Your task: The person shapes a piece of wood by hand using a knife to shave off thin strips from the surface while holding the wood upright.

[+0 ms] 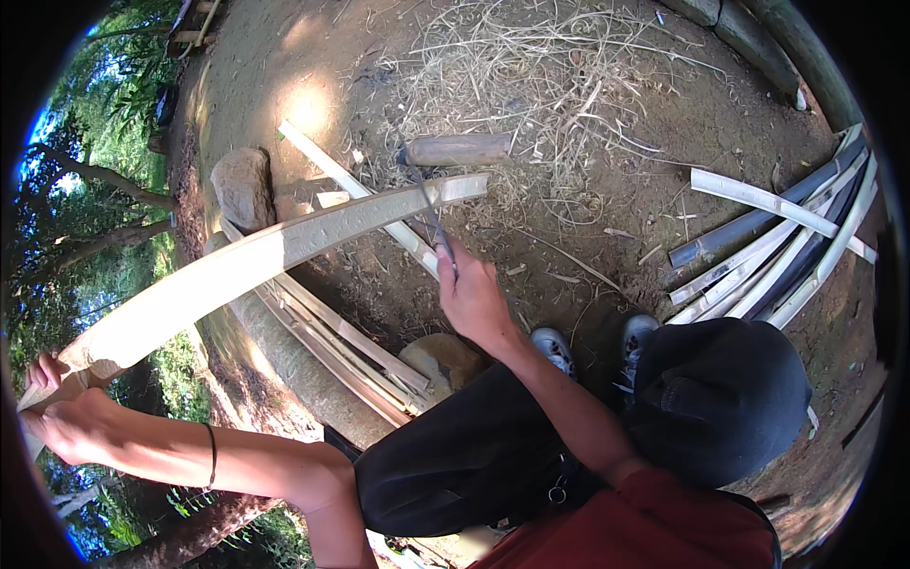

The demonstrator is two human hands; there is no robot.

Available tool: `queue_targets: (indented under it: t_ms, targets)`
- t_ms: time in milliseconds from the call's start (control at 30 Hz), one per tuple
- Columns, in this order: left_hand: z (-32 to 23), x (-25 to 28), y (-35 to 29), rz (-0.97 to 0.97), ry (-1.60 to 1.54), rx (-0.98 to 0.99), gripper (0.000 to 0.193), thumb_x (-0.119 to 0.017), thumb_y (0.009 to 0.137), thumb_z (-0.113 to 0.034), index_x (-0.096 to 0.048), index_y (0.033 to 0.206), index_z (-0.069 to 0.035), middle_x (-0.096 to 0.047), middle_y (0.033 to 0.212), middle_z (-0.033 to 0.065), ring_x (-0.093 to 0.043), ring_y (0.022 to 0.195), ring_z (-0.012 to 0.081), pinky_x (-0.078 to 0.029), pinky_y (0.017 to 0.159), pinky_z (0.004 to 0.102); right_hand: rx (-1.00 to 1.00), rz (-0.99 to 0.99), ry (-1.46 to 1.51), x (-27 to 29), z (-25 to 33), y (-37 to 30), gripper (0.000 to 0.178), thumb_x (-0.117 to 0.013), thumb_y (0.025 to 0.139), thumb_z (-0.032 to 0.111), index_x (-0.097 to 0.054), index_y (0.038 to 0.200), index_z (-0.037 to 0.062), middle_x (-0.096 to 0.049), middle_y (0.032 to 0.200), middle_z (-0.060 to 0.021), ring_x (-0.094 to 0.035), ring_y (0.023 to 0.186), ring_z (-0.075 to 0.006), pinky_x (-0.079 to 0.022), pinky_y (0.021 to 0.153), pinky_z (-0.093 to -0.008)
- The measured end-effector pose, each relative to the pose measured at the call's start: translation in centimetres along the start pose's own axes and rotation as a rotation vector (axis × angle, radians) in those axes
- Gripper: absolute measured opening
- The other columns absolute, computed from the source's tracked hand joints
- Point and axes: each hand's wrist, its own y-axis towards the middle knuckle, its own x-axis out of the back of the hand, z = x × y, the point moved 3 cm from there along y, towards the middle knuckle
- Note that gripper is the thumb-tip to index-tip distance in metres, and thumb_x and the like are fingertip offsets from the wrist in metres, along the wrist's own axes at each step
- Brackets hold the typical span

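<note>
A long, pale length of split bamboo (pixel 246 258) slants from the lower left up to the middle of the view, its inner side showing pale. My left hand (pixel 71 412) is closed round its near end at the far left, with that arm stretched out. My right hand (pixel 471 296) grips a thin dark knife (pixel 432 211), thumb along its handle. The blade points up and away and overlaps the far part of the bamboo; whether it touches there I cannot tell. Another pale bamboo strip (pixel 322 161) lies on the ground underneath.
Beyond my hands lie a short cut bamboo section (pixel 460 150) and a heap of curly shavings (pixel 540 81). Several bamboo slats (pixel 758 256) are stacked at the right. At the left are a brown rock (pixel 242 188) and more split strips (pixel 341 351), with another rock (pixel 443 362) near my knee.
</note>
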Motion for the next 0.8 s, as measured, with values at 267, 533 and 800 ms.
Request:
queue_targets:
  t_ms: [267,533,800]
  targets:
    - [-1.8,-1.6,-2.7,-0.027,0.122,-0.001,0.05,-0.047,0.105,-0.026,-0.05,0.108,0.023,-0.061,0.101,0.0312,-0.066,0.08,0.0365,-0.064,0.077,0.046,-0.096,0.009,-0.005,0.3,0.8,-0.3,0.035,-0.046,0.103,0.026,-0.061,0.117,-0.0029,-0.065,0.08,-0.0318,-0.064,0.081,-0.052,-0.049,0.075,-0.0582]
    - [0.6,-0.1,0.4,0.141,-0.09,-0.013,0.053,-0.039,0.107,-0.03,-0.048,0.108,0.022,-0.056,0.092,0.0277,-0.061,0.079,0.0347,-0.059,0.08,0.0445,-0.169,-0.055,-0.017,1.2,-2.8,1.4,0.039,-0.044,0.105,0.028,-0.064,0.101,-0.0047,-0.063,0.076,-0.0305,-0.064,0.079,-0.0501,-0.049,0.071,-0.0514]
    - [1.4,-0.7,0.5,0.064,-0.052,0.02,0.059,-0.041,0.106,-0.036,-0.048,0.104,0.022,-0.057,0.093,0.0298,-0.057,0.074,0.0338,-0.057,0.072,0.0473,0.062,-0.048,0.038,-0.8,-1.0,-1.0,0.036,-0.045,0.104,0.027,-0.059,0.121,-0.001,-0.064,0.077,-0.0304,-0.064,0.079,-0.0511,-0.05,0.075,-0.0567]
